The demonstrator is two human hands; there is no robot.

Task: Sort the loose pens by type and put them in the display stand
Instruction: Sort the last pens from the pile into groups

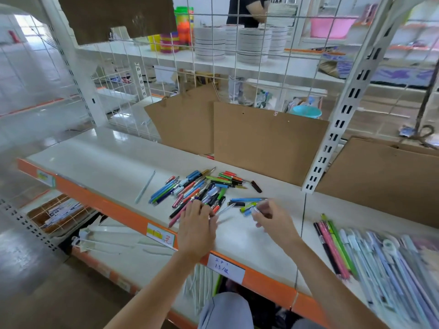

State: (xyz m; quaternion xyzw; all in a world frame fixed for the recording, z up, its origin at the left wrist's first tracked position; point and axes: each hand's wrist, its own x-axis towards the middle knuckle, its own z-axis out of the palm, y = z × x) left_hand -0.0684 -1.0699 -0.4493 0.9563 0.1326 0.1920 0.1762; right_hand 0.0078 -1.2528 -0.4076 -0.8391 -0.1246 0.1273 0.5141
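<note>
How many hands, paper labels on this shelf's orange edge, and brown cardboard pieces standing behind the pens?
Hands: 2 (left hand; right hand, pinching a pale pen)
Paper labels: 3
Cardboard pieces: 3
Total: 8

A heap of loose pens (202, 189) is spread mid-shelf (99, 162), cardboard sheets (268, 141) are propped behind, and sorted pens (370, 252) are laid rightward.
</note>
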